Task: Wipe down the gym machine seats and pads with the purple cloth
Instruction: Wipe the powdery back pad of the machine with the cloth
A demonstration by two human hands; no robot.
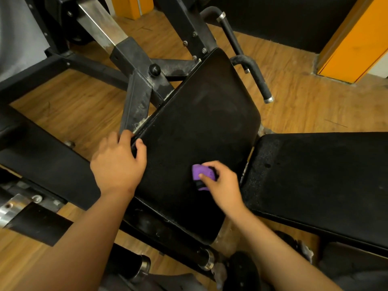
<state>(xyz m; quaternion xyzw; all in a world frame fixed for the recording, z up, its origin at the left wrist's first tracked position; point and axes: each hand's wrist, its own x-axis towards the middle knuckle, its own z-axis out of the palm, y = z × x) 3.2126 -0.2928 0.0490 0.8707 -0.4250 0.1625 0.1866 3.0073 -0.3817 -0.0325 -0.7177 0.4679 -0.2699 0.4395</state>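
Purple cloth [202,174]: bunched small and pressed onto the lower right part of the seat pad [201,114], close to its right edge.
Right hand [222,185]: fingers curled round the cloth, pinching it down against the pad; it holds nothing else.
Left hand [117,162]: fingers curled over the seat pad's left edge and gripping it, roughly level with the cloth but across the pad's width.
Seat pad axis: the black pad runs lengthwise from the lower centre of the frame up toward the upper centre, with its rounded end farthest up.
Key relation: most of the pad's surface lies up-frame and left of the cloth, so the next stroke probably goes up along that axis, or sideways toward the left hand.
Nearer hand: the right one has the cloth; the left is well apart from it and looks like a brace.
Second pad [325,181]: right of the frame, just beside the seat pad across a narrow gap, on the right hand's side.
Metal frame [136,97]: dusty, upper left, meeting the pad's left side.
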